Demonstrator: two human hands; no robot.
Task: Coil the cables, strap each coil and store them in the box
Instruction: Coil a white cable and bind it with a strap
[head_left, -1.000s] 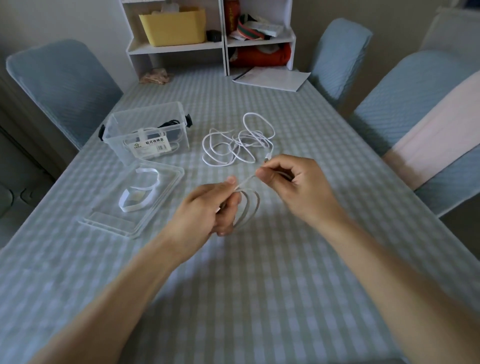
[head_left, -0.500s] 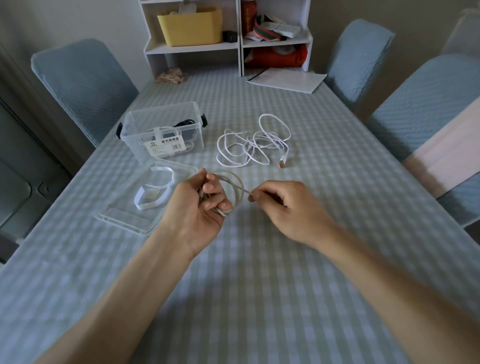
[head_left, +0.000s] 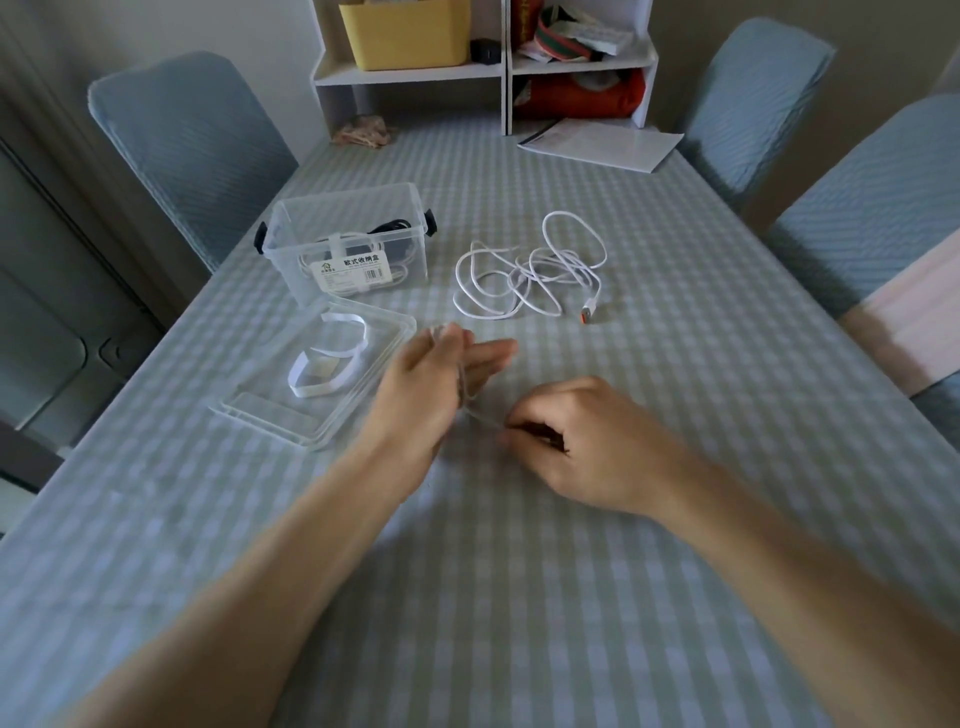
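Two hands (head_left: 441, 384) (head_left: 587, 441), one box (head_left: 353, 249), one lid (head_left: 322, 384), perhaps two straps (head_left: 324, 371), one loose cable (head_left: 530, 270), three chairs (head_left: 192, 145).
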